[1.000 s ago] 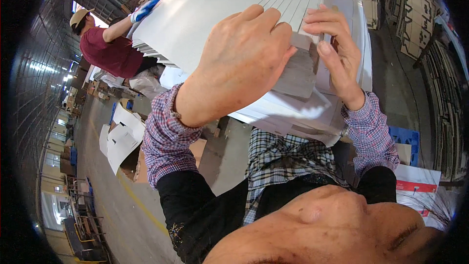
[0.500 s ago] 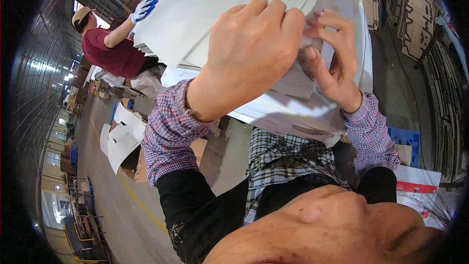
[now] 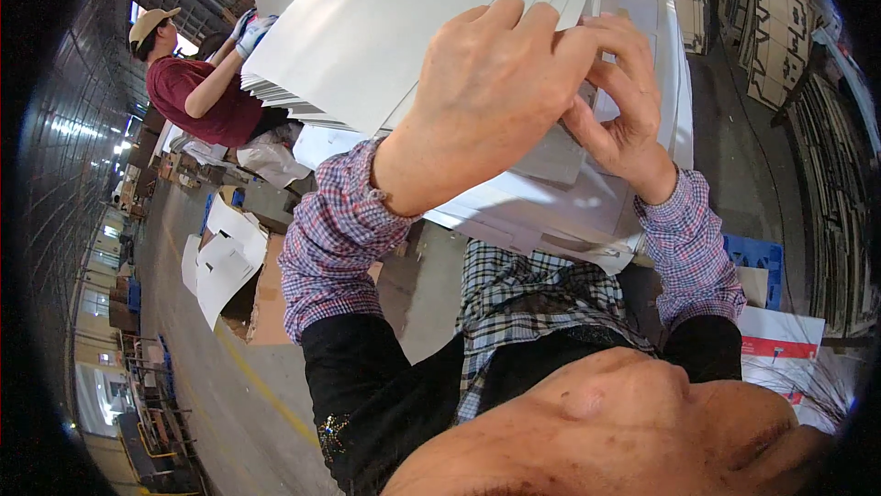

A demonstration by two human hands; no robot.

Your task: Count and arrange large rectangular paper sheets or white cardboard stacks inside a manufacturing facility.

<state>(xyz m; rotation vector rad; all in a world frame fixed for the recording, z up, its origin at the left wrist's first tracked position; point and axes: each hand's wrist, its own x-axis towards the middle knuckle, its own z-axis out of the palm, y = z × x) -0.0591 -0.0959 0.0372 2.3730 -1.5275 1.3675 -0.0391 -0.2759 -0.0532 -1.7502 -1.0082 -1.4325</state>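
A stack of large white cardboard sheets [image 3: 358, 28] lies before me, its layers fanned at the near right corner. My left hand [image 3: 500, 97] is closed at this corner, knuckles up, fingertips hidden behind the sheet edges. Close against it, my right hand [image 3: 624, 106] has its fingers bent and its thumb under the same edges, closed on the sheets; the exact grip is partly hidden. Below the fanned sheets are more white flat pieces [image 3: 514, 207], stacked near my body.
At the far left, a co-worker [image 3: 206, 97] in a cap and gloves touches the stack's other edge. A cardboard box [image 3: 271, 303] with white scraps [image 3: 225, 257] stands on the floor to the left. Wooden die boards [image 3: 780, 37] lean at the right; a blue pallet [image 3: 769, 262] is nearby.
My right fingers have drawn in toward my left hand, thumb and fingers closer together. My left hand has shifted slightly right. The co-worker's gloved hands have moved left along the stack edge.
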